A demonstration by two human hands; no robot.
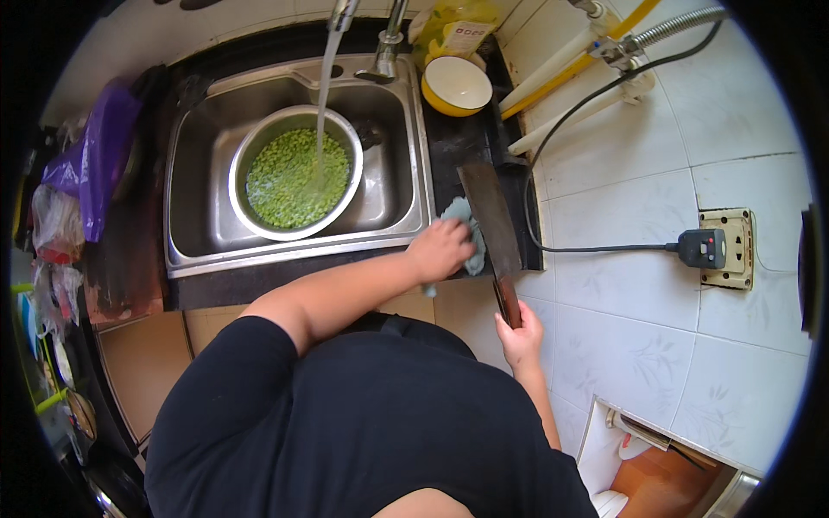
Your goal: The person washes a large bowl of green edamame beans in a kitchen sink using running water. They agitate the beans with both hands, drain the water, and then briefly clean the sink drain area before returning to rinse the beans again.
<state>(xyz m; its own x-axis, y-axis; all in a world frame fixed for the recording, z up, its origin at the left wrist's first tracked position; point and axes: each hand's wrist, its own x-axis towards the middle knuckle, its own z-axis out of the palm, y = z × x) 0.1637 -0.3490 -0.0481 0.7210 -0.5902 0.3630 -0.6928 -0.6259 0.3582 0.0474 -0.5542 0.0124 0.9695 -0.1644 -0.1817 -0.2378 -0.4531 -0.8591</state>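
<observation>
My left hand (442, 249) is closed on a grey-green cloth (476, 252) at the counter's right front corner, beside the sink. My right hand (521, 334) grips the wooden handle of a dark-bladed cleaver (490, 211). Its blade points away from me, just right of the cloth; I cannot tell whether the two touch. In the sink (393, 194) stands a round metal basin (239, 194) holding many small green beans or peas (289, 177) in water. A stream of water falls into it from the faucet (343, 14).
A yellow bowl with a white inside (457, 85) sits on the dark counter behind the cleaver, near a yellow-green bag (458, 28). Pipes run along the tiled right wall. A black cable loops from there to a plug (701, 249) in the socket. Purple plastic bags (99, 164) hang at left.
</observation>
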